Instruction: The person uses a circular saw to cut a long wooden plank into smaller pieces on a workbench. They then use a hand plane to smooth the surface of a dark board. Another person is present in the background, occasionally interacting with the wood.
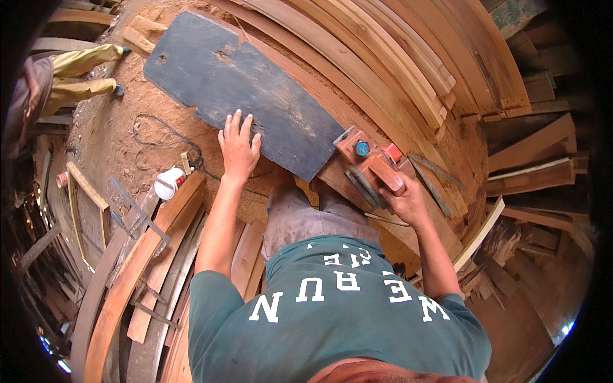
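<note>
A dark, weathered wooden board lies slantwise before me, its surface scuffed and its edges chipped. My left hand rests flat on its near edge, fingers spread. In my right hand is the rear handle of a red electric hand planer, which sits at the board's right end. The planer's underside is hidden, so I cannot tell whether it touches the board. Beneath the planer and the board's right end a brown plank shows.
Long curved-looking planks lie stacked beyond the board. A white bucket, a metal clamp and more timber are at left. A dark cord crosses the sawdust. Another person is at the far left; wood pieces lean at right.
</note>
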`<state>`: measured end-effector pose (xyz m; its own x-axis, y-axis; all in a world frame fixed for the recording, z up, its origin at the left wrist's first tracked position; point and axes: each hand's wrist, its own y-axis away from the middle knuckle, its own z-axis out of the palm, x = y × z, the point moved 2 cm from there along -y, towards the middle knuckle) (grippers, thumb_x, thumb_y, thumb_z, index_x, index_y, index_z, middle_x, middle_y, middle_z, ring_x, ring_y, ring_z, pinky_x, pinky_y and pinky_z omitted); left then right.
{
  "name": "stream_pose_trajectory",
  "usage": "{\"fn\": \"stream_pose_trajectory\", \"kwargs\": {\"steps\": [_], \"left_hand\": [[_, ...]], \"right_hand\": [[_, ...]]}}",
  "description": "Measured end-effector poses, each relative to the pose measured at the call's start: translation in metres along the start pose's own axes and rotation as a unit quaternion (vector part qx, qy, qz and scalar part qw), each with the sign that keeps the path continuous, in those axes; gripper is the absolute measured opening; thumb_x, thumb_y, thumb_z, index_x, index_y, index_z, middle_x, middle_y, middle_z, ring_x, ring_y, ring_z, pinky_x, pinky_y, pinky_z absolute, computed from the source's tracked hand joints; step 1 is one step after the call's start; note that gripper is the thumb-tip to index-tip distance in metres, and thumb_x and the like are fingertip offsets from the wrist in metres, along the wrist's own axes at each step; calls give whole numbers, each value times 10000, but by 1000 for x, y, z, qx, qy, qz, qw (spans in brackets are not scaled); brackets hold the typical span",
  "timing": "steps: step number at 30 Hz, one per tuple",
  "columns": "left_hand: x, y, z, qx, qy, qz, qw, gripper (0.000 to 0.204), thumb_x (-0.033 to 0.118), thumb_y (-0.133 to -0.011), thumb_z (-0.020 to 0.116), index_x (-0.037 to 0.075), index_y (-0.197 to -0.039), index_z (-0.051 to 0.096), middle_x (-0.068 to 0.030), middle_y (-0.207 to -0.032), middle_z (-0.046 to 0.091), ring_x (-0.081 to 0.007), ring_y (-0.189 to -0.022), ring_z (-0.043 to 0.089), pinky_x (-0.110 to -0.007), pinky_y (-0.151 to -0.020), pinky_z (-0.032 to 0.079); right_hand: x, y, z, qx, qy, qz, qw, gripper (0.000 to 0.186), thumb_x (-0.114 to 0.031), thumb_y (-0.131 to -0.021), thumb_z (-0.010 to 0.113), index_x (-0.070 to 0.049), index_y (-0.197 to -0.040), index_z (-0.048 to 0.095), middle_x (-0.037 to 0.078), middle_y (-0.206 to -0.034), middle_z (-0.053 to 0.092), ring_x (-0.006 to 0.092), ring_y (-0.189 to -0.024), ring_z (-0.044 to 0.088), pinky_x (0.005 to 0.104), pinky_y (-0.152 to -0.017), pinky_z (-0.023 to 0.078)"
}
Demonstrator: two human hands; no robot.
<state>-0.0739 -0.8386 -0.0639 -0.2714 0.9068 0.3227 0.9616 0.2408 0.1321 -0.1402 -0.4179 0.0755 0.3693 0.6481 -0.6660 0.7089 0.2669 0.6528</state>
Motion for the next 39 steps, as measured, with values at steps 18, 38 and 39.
{"fn": "stream_pose_trajectory", "kwargs": {"steps": [18,38,39], "left_hand": [[-108,-7,78,80,599,-443,662,739,246,-968,788,71,-1538,351,-147,-1413,590,-264,-1249,607,-452,-1003,515],[-117,-43,25,53,520,-333,785,1102,20,-950,737,118,-1689,-75,-211,-1688,276,-302,-1454,431,-408,-1205,355],[-119,-43,26,48,513,-331,791,1100,19,-948,737,117,-1690,-69,-210,-1694,266,-301,-1465,419,-405,-1209,351]], "right_hand": [[-65,-65,46,14,12,-80,997,287,-118,-887,798,2,-1131,708,95,-992,766,140,-932,697,339,-830,554],[-21,-54,32,1,129,-30,991,237,-141,-853,821,-37,-1025,695,141,-861,720,221,-789,700,357,-752,548],[-21,-59,32,0,131,-43,991,231,-143,-853,821,-37,-1011,690,150,-853,717,237,-778,702,361,-743,547]]}}
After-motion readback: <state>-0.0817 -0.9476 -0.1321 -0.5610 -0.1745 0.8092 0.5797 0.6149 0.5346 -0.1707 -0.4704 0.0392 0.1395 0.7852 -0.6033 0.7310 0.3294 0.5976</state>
